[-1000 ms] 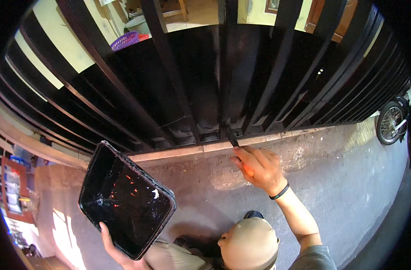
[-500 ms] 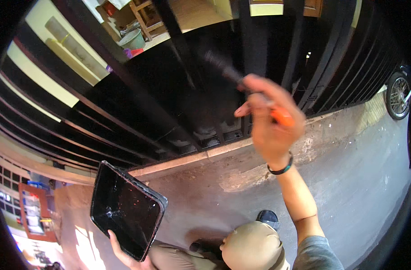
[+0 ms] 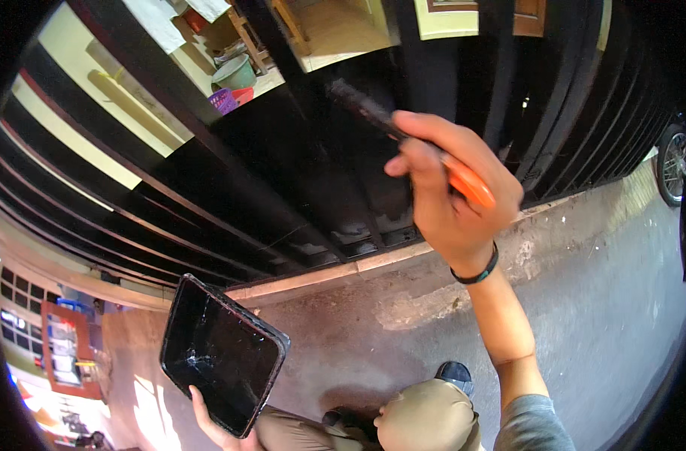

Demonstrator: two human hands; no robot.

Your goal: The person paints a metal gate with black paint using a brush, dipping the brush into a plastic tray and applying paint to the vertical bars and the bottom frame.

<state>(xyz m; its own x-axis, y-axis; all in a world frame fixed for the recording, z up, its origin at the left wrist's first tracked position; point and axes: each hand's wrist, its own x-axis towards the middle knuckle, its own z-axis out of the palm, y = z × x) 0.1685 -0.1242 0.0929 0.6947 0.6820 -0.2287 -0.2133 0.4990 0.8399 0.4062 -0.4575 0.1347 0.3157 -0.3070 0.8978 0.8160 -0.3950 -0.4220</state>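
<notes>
My right hand (image 3: 442,214) is closed around a paintbrush (image 3: 364,107) with an orange handle. Its dark bristles point up and left, in front of the black metal gate (image 3: 320,188), close to an upright bar near the panel's top edge. Whether the bristles touch the bar, I cannot tell. At the lower left, my left hand (image 3: 207,422) grips the near edge of a black rectangular tray (image 3: 234,361), thumb over the rim and the other fingers hidden beneath. The tray tilts toward me, its inside walls dark with pale smears.
Below the gate runs a concrete ledge (image 3: 335,272), then a grey, patchy floor (image 3: 583,301). A motorcycle wheel (image 3: 673,165) stands at the far right. Beyond the bars are a green bucket (image 3: 234,73) and a purple basket (image 3: 222,101). My bent knee (image 3: 425,421) is below.
The brush tip has shifted a little up and left against the gate, and its handle now shows more fully. The tray stays in my left hand; the whole view has drifted slightly.
</notes>
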